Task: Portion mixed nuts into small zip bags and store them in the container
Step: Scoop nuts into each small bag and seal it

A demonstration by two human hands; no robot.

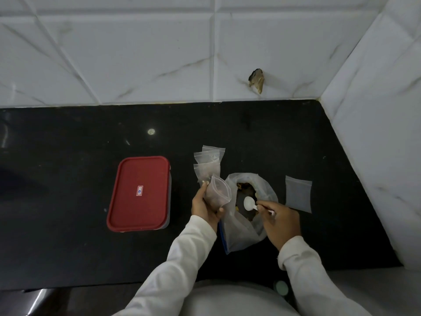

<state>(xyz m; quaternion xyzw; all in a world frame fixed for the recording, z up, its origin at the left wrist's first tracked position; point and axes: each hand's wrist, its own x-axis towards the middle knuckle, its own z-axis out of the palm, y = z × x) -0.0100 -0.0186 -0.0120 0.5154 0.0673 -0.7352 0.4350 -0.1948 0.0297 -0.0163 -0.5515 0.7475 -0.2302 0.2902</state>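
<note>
My left hand [206,206] grips a small clear zip bag [217,192] partly filled with brown nuts, its mouth open and tilted up to the right. My right hand [279,221] pinches the handle of a white plastic spoon [248,204], whose bowl hangs over the mouth of the large clear bag of mixed nuts [245,213]. Behind lie three filled small zip bags [208,164], overlapping. One empty small zip bag [298,193] lies flat at the right. The container [139,193] with its red lid on sits to the left.
Everything rests on a black stone counter [68,179]. White marble-look tiled walls rise at the back [136,65] and along the right side [376,144], forming a corner. The counter's front edge runs just below my sleeves.
</note>
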